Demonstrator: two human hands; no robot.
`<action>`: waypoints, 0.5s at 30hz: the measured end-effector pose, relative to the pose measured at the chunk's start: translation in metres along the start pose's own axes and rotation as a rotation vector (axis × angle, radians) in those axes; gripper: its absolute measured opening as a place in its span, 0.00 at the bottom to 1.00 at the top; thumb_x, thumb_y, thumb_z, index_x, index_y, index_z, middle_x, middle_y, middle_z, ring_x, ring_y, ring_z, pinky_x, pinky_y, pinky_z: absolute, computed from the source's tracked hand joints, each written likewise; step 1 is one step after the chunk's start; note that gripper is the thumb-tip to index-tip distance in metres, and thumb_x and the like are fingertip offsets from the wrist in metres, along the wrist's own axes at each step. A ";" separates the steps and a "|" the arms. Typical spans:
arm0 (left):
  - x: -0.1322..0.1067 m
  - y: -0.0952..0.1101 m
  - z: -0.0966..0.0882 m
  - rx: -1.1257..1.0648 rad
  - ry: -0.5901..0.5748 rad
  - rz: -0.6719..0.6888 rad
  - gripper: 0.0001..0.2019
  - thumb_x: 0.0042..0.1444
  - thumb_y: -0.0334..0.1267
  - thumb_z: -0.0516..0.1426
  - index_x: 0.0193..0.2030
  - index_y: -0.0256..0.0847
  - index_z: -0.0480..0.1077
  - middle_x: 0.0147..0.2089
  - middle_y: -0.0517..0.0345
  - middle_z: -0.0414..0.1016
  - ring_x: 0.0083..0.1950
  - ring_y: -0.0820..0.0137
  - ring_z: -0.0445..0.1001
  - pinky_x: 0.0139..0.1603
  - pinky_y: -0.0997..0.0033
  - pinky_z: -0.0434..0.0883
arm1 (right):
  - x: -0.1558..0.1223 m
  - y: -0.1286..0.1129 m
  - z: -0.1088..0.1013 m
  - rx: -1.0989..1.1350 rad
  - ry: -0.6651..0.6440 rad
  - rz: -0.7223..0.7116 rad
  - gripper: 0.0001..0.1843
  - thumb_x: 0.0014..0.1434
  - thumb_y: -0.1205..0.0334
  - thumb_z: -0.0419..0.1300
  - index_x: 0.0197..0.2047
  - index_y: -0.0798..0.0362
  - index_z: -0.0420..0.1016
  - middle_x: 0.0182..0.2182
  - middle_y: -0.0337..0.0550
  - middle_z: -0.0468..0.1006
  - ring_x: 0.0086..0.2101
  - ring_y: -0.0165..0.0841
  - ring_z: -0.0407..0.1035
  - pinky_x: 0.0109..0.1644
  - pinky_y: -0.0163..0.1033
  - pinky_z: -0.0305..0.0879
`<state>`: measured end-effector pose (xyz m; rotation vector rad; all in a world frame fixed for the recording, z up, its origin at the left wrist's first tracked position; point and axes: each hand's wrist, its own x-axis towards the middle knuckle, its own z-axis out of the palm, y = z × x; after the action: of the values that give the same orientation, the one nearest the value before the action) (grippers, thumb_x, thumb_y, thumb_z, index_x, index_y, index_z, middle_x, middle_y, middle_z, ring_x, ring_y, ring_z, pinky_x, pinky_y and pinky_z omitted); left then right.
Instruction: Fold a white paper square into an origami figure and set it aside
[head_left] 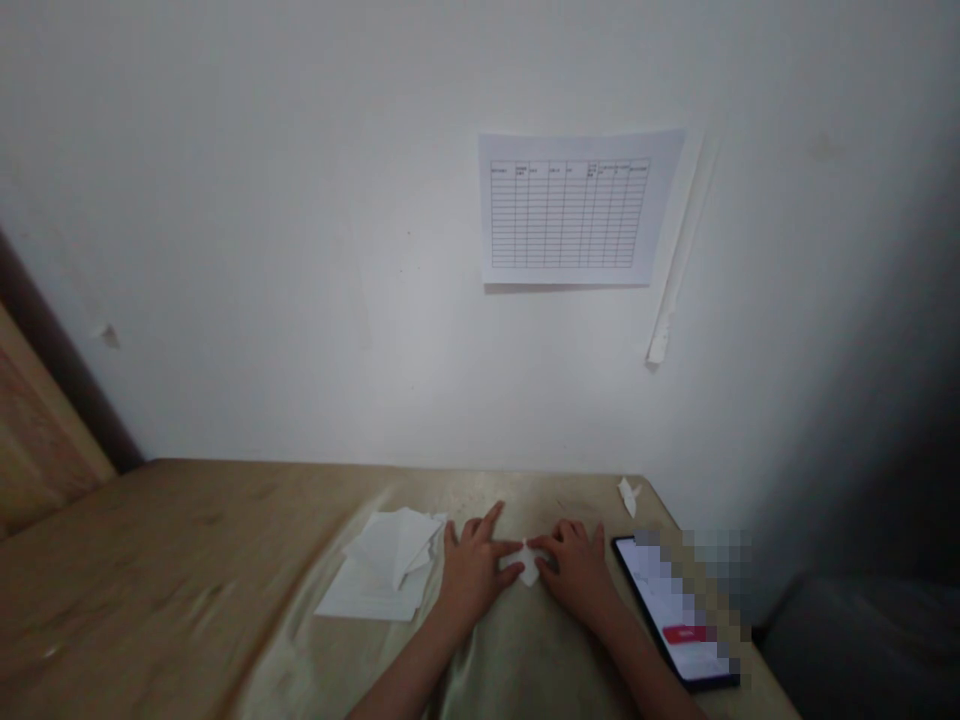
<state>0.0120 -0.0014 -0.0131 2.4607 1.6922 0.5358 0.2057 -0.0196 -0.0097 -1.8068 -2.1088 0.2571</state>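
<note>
A small folded piece of white paper (529,570) lies on the covered table between my hands. My left hand (472,562) has its thumb and index finger at the paper's left edge, with the other fingers spread. From the other side, my right hand (579,565) holds the paper's right edge with thumb and index finger. Fingertips partly hide the paper's upper end. To the left of my left hand is a loose stack of white paper sheets (367,590), some folded.
A phone (675,610) with a lit screen rests right of my right arm, partly pixelated. One small paper figure (628,497) sits near the table's back right corner. Behind the table (187,560) stands a white wall with a printed table sheet (570,210) on it.
</note>
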 end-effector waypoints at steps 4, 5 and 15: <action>0.000 0.001 -0.002 0.008 -0.011 -0.018 0.15 0.55 0.52 0.62 0.51 0.69 0.76 0.75 0.66 0.53 0.68 0.49 0.61 0.67 0.26 0.45 | 0.000 0.002 -0.009 -0.050 -0.003 -0.005 0.11 0.61 0.52 0.58 0.44 0.37 0.80 0.45 0.43 0.75 0.54 0.43 0.64 0.67 0.68 0.24; 0.000 0.002 -0.003 0.009 -0.018 -0.021 0.15 0.55 0.52 0.62 0.50 0.69 0.76 0.75 0.66 0.53 0.68 0.49 0.60 0.67 0.26 0.45 | 0.000 0.003 -0.011 -0.059 -0.010 -0.009 0.10 0.61 0.52 0.59 0.43 0.38 0.81 0.45 0.43 0.75 0.53 0.43 0.64 0.67 0.68 0.24; 0.000 0.002 -0.004 -0.015 -0.038 -0.038 0.15 0.54 0.51 0.63 0.50 0.68 0.76 0.75 0.65 0.53 0.69 0.49 0.59 0.67 0.27 0.43 | 0.001 0.004 -0.019 -0.107 -0.012 -0.003 0.10 0.57 0.48 0.62 0.34 0.43 0.82 0.42 0.43 0.78 0.54 0.44 0.65 0.67 0.68 0.19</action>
<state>0.0121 -0.0024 -0.0093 2.4076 1.7108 0.4925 0.2161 -0.0198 0.0066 -1.8658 -2.1711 0.1572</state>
